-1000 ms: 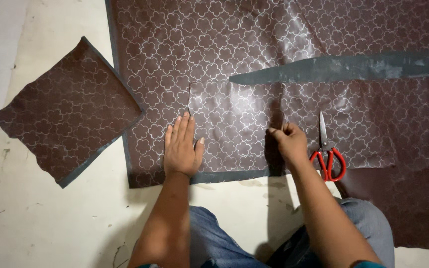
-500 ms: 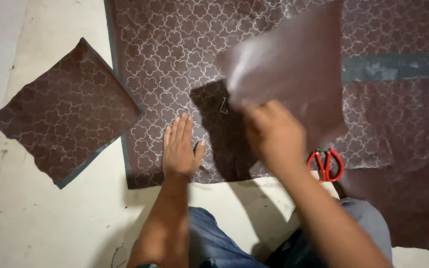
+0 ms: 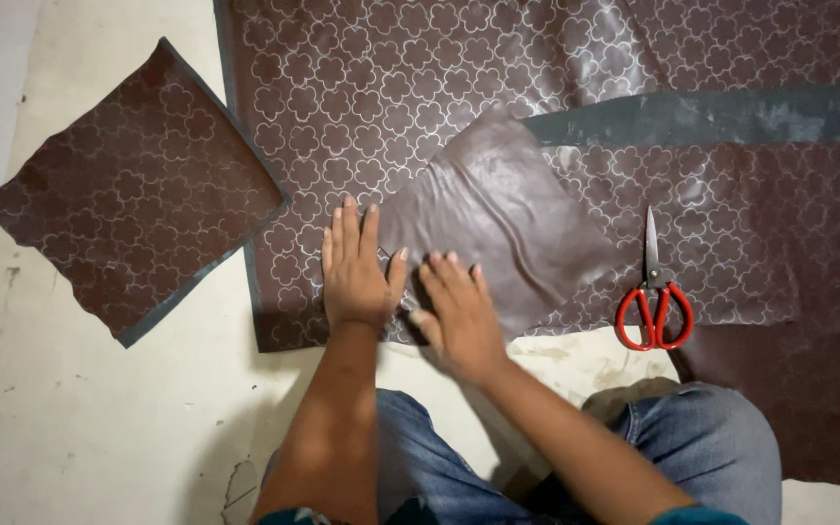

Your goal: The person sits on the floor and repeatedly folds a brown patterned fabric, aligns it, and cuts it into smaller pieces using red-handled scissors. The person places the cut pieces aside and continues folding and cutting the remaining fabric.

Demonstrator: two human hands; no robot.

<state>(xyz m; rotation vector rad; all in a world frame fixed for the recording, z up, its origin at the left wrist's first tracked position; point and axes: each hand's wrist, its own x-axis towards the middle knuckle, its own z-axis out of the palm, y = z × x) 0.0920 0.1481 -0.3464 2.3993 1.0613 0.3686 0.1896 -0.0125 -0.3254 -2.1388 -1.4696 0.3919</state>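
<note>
A large brown patterned sheet [image 3: 420,87] lies spread on the pale floor [image 3: 80,428]. A folded-over flap [image 3: 507,224], plain side up, rests on its near edge. Left hand [image 3: 357,277]: grip apart, flat on the sheet beside the flap. Right hand [image 3: 459,316]: fingers spread, pressing the flap. A cut square piece [image 3: 133,194] lies left; red-handled scissors [image 3: 653,297] lie right.

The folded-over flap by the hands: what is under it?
The folded flap lies plain side up on the large patterned sheet, which shows all around it. The left hand and right hand press flat at its lower edge. Whatever lies beneath the flap itself is covered.
</note>
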